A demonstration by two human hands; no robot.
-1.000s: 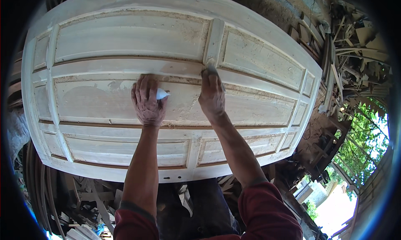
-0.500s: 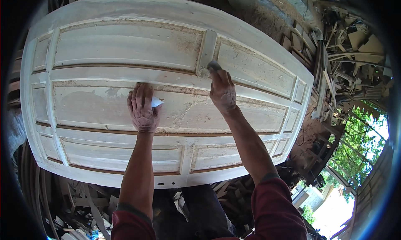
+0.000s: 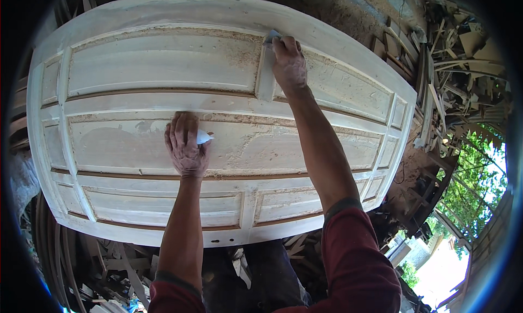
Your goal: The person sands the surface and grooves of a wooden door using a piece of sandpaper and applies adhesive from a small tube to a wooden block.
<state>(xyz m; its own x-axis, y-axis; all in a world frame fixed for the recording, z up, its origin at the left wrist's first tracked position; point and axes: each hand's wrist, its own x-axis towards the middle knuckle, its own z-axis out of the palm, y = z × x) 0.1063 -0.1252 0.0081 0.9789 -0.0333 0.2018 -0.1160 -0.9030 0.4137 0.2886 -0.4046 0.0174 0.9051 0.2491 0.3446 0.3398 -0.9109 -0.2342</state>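
A large pale panelled wooden door [image 3: 163, 102] lies flat in front of me, with sawdust along its mouldings. My right hand [image 3: 290, 65] is closed on a folded piece of grey sandpaper [image 3: 271, 37]. It presses the sandpaper at the far end of the short upright bar between the two far panels. On the middle panel, left of centre, rests my left hand [image 3: 187, 141], its fingers curled. Between its thumb and fingers is a small white thing with a pointed end [image 3: 204, 137], mostly hidden by the hand; its kind is unclear.
Wood scraps and offcuts [image 3: 436, 95] are heaped beyond the door's right end. More scraps [image 3: 122, 264] lie below its near edge, by my legs. Two small holes show in the near edge. Long strips of wood [image 3: 60, 247] stand at the lower left.
My right hand has slid the sandpaper away from me along the short bar, from its near end to its far end. My left hand stays in place.
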